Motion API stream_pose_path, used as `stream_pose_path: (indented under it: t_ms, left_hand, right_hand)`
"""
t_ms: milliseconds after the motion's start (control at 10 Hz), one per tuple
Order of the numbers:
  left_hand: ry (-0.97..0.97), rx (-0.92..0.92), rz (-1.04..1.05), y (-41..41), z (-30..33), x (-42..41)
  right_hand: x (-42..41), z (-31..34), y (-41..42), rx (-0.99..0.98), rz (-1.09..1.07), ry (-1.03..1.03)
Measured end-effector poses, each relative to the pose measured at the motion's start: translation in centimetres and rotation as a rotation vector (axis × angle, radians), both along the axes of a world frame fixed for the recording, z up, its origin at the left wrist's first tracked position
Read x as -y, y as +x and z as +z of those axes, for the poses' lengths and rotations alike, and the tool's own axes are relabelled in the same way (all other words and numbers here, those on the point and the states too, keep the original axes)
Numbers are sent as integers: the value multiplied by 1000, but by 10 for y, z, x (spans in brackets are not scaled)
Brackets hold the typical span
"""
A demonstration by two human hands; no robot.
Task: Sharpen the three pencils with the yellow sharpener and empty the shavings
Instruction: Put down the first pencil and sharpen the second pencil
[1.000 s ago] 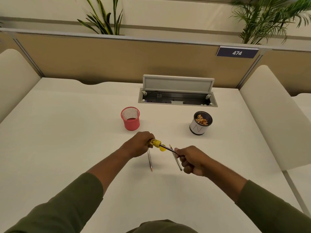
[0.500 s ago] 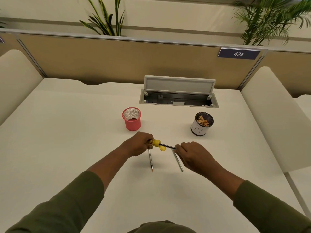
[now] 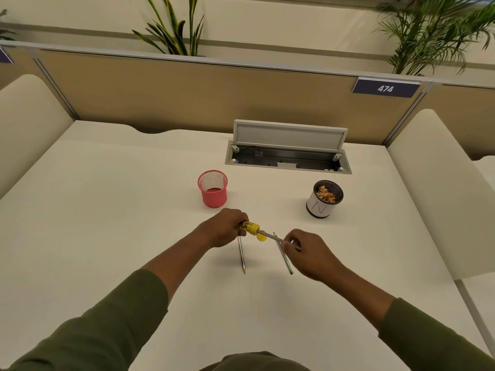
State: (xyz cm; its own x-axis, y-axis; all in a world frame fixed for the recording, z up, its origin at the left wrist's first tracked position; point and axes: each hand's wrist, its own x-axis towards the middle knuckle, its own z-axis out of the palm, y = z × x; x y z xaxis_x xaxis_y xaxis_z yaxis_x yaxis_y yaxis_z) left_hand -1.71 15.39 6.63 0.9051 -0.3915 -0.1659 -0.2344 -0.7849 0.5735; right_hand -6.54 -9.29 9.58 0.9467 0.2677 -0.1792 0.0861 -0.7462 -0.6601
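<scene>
My left hand (image 3: 224, 229) grips the yellow sharpener (image 3: 249, 227) just above the white desk. A dark pencil (image 3: 270, 235) sticks out of the sharpener toward the right, and my right hand (image 3: 308, 250) pinches its far end. A small yellow cap (image 3: 261, 236) hangs below the sharpener. Two more pencils lie on the desk under my hands: one (image 3: 242, 257) below my left hand, the other (image 3: 284, 257) partly under my right hand. A white cup (image 3: 322, 200) holding shavings stands at the right, behind my right hand.
A pink mesh cup (image 3: 213, 189) stands behind my left hand. An open cable hatch (image 3: 288, 148) is set into the desk (image 3: 107, 210) farther back. Padded side panels flank the desk, and a tan partition with plants closes the rear.
My right hand has turned on the pencil, rolling from a knuckles-down grip to a fingertip pinch. The left hand and sharpener have stayed in place.
</scene>
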Motion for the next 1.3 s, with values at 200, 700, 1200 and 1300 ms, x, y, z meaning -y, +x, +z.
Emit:
stream_pose_path:
  t_ms: [200, 700, 1200, 1300]
  left_hand:
    - [-20, 3, 5, 0, 1, 2]
    - [-23, 58, 19, 3, 2, -8]
    - [92, 119, -45, -5, -9, -5]
    - [74, 167, -68, -6, -10, -7]
  right_hand:
    - [14, -10, 2, 844, 438, -431]
    - [-20, 5, -4, -348, -203, 236]
    - [-19, 3, 7, -557, -340, 417]
    - [-16, 7, 11, -1083, -530, 740]
